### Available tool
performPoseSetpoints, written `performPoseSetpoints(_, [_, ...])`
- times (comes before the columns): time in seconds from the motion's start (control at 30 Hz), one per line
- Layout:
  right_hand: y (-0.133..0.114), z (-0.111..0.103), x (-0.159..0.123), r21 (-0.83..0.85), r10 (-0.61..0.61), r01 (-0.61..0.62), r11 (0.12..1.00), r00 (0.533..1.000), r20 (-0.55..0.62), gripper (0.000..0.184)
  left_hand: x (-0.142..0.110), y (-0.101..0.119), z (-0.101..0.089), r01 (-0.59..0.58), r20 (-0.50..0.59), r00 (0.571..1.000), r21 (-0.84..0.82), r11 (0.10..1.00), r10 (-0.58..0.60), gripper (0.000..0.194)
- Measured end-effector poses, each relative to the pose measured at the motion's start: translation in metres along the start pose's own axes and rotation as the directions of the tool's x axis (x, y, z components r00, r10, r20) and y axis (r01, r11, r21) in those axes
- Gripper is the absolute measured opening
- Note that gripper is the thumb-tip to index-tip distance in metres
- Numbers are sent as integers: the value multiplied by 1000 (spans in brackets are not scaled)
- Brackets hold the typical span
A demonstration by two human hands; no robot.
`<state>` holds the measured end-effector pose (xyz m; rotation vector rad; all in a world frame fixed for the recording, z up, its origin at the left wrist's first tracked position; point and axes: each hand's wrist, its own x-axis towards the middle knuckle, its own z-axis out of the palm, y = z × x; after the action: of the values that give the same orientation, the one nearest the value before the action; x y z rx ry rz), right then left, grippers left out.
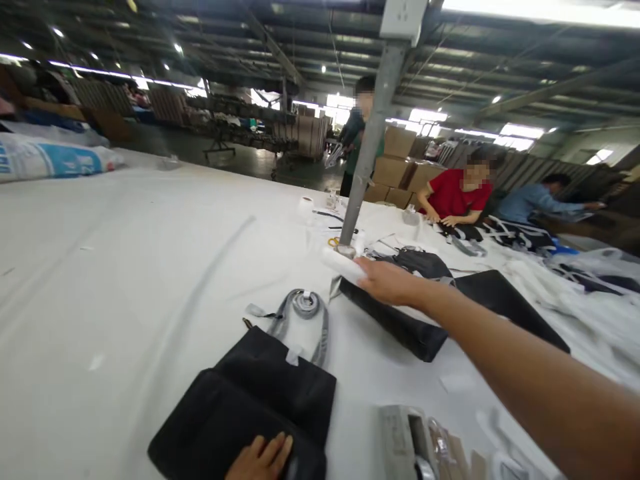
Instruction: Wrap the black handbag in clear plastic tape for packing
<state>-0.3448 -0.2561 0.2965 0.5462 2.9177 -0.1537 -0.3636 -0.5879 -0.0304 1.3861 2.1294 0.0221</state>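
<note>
A black bag (250, 393) lies on the white table in front of me, its grey handles (324, 333) pointing away and wrapped in clear film. A coiled grey strap (305, 303) rests between the handles. My left hand (263, 459) lies on the near part of this bag with its fingers stretched out. My right hand (387, 281) reaches forward, closed around the end of a white, elongated, roll-like piece (344, 265); its exact kind is unclear. Under that hand lies another black bag (395, 320), partly hidden by my forearm.
A grey metal post (373, 140) rises through the table, with yellow-handled scissors (333, 242) at its foot. A tape dispenser (400, 443) stands at the near right. Across the table, a person in red (457, 193) handles black items. White fabric (555, 300) covers the right side.
</note>
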Motion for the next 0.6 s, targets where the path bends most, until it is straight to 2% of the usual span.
performPoseSetpoints(0.07, [-90,-1,26,107,-136,152,983,980,-142,51,2,-4,-5,-85,-5,996,-33,996,85,56])
performPoseSetpoints(0.13, [-163,7,44,173,-226,270,947,945,-237,58,-2,-8,-15,-170,-4,985,-97,981,171,57])
performPoseSetpoints(0.17, [-189,17,49,189,-250,299,935,937,-242,59,-4,-9,-24,-216,-19,976,-121,969,216,63])
performPoseSetpoints(0.23, [-219,52,53,198,-243,271,942,957,-158,60,-8,-11,-45,-297,-75,954,-125,947,290,85])
performPoseSetpoints(0.3, [-223,105,45,183,-129,129,975,992,-16,60,-7,-9,-63,-353,-108,933,-102,930,343,91])
performPoseSetpoints(0.37, [-213,168,26,186,-9,-15,982,992,128,59,-2,-8,-68,-396,-91,917,-100,913,388,88])
performPoseSetpoints(0.43, [-204,227,0,200,86,-123,972,979,182,59,3,-11,-57,-434,-43,901,-113,894,432,89])
performPoseSetpoints(0.47, [-202,251,-13,240,138,-177,954,975,172,58,4,-15,-47,-444,-9,895,-107,890,445,90])
performPoseSetpoints(0.53, [-204,281,-38,342,143,-186,921,979,145,61,3,-25,-26,-451,77,889,-27,892,451,83])
performPoseSetpoints(0.6, [-202,286,-62,357,114,-137,924,990,85,62,1,-30,-13,-473,55,881,156,867,471,62])
